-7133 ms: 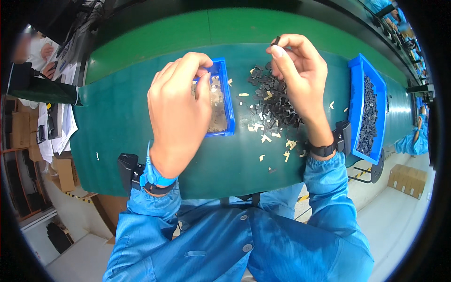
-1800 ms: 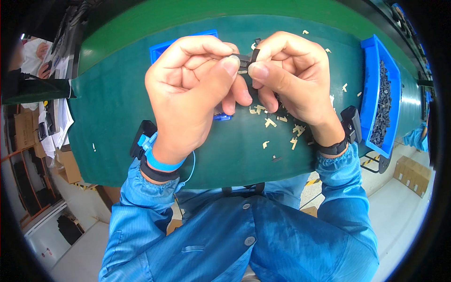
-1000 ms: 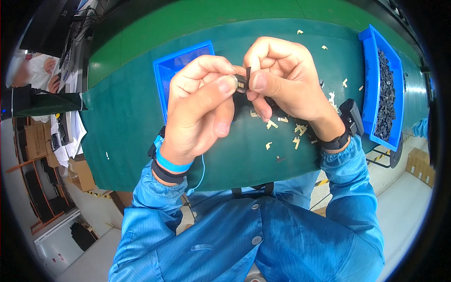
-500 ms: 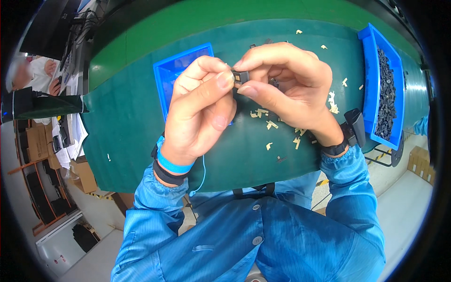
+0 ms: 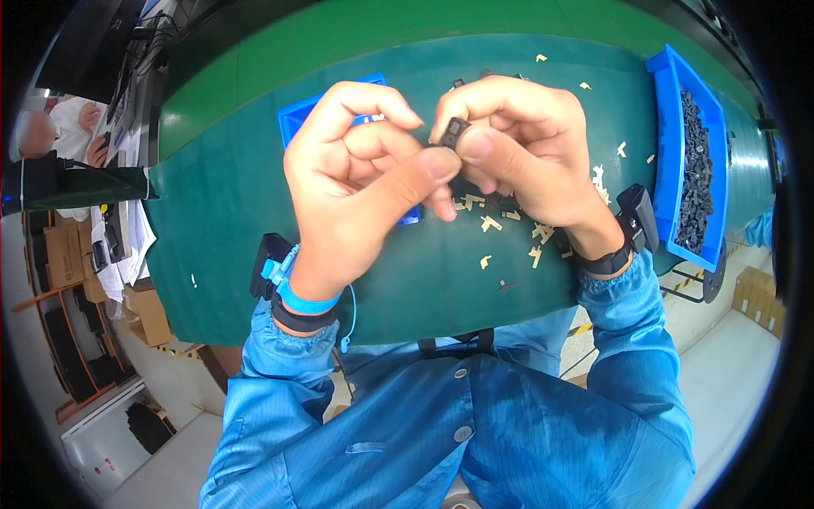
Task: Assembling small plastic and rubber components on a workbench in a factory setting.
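Note:
Between my hands, above the green mat, is a small black plastic part [image 5: 455, 131] with two little recesses in its face. My right hand [image 5: 543, 144] pinches it between thumb and index finger. My left hand [image 5: 339, 187] has its thumb at the part's lower end, with the middle finger curled behind the thumb. The left index finger is raised, apart from the part. Part of a blue tray [image 5: 292, 119] shows behind my left hand. Several small cream plastic pieces [image 5: 490, 223] lie on the mat below my right hand.
At the right stands a blue bin [image 5: 669, 170] full of small black parts [image 5: 695, 178]. More cream pieces are scattered toward the far side. A blue wrist strap [image 5: 309, 301] with a cord is on my left wrist. Another person [image 5: 72, 123] sits at the far left.
The black part has turned and moved slightly right in my right fingers. My left hand has rolled, its index finger lifting away and its thumb moving right, below the part.

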Action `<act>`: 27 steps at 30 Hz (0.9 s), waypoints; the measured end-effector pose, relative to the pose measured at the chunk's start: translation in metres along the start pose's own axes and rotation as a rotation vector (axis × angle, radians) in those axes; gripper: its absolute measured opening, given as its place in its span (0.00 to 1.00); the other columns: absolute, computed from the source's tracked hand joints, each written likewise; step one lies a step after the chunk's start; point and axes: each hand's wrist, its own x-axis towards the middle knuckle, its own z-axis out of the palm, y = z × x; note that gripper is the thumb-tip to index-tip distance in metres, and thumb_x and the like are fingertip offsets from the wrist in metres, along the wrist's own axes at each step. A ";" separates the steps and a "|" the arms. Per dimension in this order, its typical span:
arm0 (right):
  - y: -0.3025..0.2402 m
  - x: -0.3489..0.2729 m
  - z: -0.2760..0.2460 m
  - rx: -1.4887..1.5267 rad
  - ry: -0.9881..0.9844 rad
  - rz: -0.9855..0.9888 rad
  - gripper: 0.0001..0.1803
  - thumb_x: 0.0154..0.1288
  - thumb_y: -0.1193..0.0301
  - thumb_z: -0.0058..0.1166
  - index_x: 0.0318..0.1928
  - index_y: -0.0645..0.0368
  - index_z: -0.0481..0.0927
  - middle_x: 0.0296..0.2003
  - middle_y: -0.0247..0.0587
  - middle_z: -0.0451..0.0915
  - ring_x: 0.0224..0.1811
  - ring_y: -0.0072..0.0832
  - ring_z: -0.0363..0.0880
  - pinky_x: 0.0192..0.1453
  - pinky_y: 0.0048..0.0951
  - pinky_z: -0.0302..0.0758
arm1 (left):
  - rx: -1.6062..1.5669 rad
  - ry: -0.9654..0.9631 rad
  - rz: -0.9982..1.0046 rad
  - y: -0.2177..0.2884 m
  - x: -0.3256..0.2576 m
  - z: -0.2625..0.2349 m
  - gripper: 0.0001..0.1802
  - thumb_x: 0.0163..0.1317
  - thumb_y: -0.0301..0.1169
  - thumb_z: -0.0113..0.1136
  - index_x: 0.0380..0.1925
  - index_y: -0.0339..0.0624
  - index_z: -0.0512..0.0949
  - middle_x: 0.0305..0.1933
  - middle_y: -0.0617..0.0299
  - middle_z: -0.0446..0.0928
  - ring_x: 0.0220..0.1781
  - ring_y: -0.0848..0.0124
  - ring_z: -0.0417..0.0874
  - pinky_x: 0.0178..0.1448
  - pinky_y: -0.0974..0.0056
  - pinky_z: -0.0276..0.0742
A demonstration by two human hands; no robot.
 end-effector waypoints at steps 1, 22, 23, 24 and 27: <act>0.001 0.001 -0.002 0.081 -0.045 0.031 0.08 0.78 0.75 0.60 0.50 0.66 0.85 0.31 0.34 0.86 0.25 0.15 0.80 0.26 0.18 0.68 | -0.011 -0.025 0.007 -0.001 0.000 -0.001 0.16 0.70 0.21 0.66 0.52 0.34 0.70 0.29 0.56 0.84 0.26 0.68 0.86 0.31 0.65 0.83; 0.001 0.003 -0.003 -0.068 -0.029 0.043 0.09 0.77 0.73 0.60 0.49 0.65 0.87 0.28 0.34 0.86 0.27 0.14 0.79 0.29 0.19 0.73 | 0.090 -0.082 0.086 -0.004 0.001 0.000 0.21 0.69 0.13 0.62 0.62 0.28 0.80 0.36 0.55 0.82 0.35 0.68 0.87 0.38 0.67 0.86; -0.001 0.005 -0.006 -0.074 -0.030 0.038 0.09 0.77 0.73 0.60 0.49 0.65 0.87 0.28 0.34 0.86 0.27 0.14 0.79 0.29 0.19 0.73 | 0.127 -0.056 0.063 -0.002 0.003 0.001 0.23 0.70 0.14 0.62 0.64 0.29 0.79 0.33 0.58 0.80 0.33 0.70 0.86 0.37 0.68 0.84; -0.003 0.005 -0.008 -0.126 0.004 0.081 0.09 0.78 0.72 0.59 0.49 0.64 0.87 0.27 0.32 0.84 0.27 0.13 0.78 0.29 0.18 0.72 | 0.125 -0.060 0.073 -0.001 0.002 0.003 0.23 0.70 0.14 0.62 0.64 0.29 0.79 0.33 0.58 0.80 0.33 0.70 0.86 0.37 0.68 0.84; -0.004 0.007 -0.017 -0.194 0.088 0.095 0.11 0.79 0.69 0.58 0.48 0.64 0.87 0.26 0.30 0.82 0.27 0.12 0.76 0.29 0.17 0.71 | 0.125 0.064 0.099 0.004 -0.002 0.010 0.22 0.70 0.17 0.62 0.64 0.26 0.76 0.33 0.58 0.81 0.27 0.71 0.82 0.32 0.69 0.79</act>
